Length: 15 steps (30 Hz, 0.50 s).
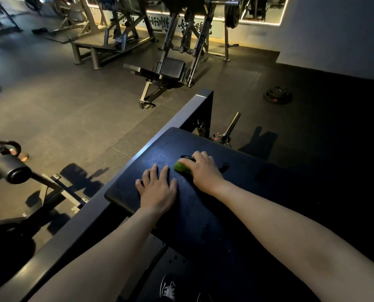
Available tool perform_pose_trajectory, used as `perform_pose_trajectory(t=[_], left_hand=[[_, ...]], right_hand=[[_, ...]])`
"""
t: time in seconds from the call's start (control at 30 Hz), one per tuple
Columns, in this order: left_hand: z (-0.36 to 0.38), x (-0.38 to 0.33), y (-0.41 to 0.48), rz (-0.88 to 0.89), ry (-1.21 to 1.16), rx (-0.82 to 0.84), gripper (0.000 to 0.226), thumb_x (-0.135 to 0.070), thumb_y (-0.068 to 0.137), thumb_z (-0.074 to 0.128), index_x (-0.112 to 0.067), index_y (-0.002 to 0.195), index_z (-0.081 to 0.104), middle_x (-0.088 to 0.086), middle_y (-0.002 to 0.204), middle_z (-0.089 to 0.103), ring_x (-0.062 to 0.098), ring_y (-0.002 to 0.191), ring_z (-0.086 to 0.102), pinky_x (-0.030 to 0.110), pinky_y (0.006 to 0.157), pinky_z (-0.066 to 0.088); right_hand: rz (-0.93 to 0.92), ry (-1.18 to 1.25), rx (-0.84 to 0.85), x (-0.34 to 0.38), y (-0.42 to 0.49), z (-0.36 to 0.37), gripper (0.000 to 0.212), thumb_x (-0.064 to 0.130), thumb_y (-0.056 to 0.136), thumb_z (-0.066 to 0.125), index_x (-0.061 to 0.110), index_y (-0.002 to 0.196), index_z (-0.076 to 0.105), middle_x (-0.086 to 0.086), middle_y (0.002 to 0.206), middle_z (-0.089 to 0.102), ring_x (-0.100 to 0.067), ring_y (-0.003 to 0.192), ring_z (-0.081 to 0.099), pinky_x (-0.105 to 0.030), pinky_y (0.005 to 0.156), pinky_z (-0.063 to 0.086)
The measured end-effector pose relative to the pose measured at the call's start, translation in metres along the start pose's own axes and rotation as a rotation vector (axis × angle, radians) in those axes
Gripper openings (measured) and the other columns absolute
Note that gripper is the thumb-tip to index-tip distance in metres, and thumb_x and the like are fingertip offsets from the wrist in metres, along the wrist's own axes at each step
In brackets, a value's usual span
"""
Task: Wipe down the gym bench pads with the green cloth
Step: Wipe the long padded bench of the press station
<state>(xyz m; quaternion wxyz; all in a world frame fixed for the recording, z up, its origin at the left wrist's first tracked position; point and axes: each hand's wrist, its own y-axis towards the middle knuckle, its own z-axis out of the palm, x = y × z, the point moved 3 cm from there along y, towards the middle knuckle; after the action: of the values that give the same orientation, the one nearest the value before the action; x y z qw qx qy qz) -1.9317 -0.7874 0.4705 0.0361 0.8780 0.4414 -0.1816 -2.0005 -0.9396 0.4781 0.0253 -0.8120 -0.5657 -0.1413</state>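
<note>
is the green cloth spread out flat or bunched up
Bunched up: the green cloth shows as a small wad under the right hand, whose fingers curl over it on the bench pad.

On the far wall (pixel 216 29) I read big black brush characters (pixel 157 23), partly hidden behind machines (pixel 173 67): "好训练", then further right "好" and what looks like "睡". The rest is covered.
</note>
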Motion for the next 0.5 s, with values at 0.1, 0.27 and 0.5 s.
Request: perform_pose_trajectory(t=[0.1, 0.27, 0.5], left_hand=[[0.003, -0.012, 0.007, 0.103, 0.062, 0.029, 0.058, -0.057, 0.100, 0.029, -0.040, 0.155, 0.024, -0.003, 0.167, 0.011, 0.021, 0.150, 0.004, 0.053, 0.118, 0.003], [0.000, -0.010, 0.021, 0.151, 0.098, 0.007, 0.055, -0.061, 0.093, 0.040, -0.043, 0.145, 0.035, -0.005, 0.159, 0.025, 0.025, 0.141, 0.018, 0.049, 0.112, 0.012], [-0.007, -0.015, 0.065, 0.213, 0.057, 0.029, 0.053, -0.056, 0.093, 0.047, -0.039, 0.143, 0.039, -0.004, 0.152, 0.032, 0.025, 0.139, 0.023, 0.045, 0.113, 0.014]], right_hand=[[0.160, 0.010, -0.039, -0.027, 0.017, -0.006, 0.049, 0.013, 0.093, 0.043, 0.041, 0.132, 0.050, -0.009, 0.117, 0.041, -0.036, 0.109, 0.041, -0.043, 0.090, 0.040], [0.526, 0.006, -0.149, -0.078, 0.027, -0.019, 0.045, 0.006, 0.091, 0.045, 0.031, 0.128, 0.053, -0.014, 0.123, 0.041, -0.036, 0.117, 0.037, -0.046, 0.099, 0.035], [0.463, 0.200, -0.091, -0.041, 0.069, -0.003, 0.045, 0.010, 0.090, 0.050, 0.026, 0.132, 0.055, -0.022, 0.121, 0.049, -0.041, 0.113, 0.047, -0.038, 0.096, 0.037]])
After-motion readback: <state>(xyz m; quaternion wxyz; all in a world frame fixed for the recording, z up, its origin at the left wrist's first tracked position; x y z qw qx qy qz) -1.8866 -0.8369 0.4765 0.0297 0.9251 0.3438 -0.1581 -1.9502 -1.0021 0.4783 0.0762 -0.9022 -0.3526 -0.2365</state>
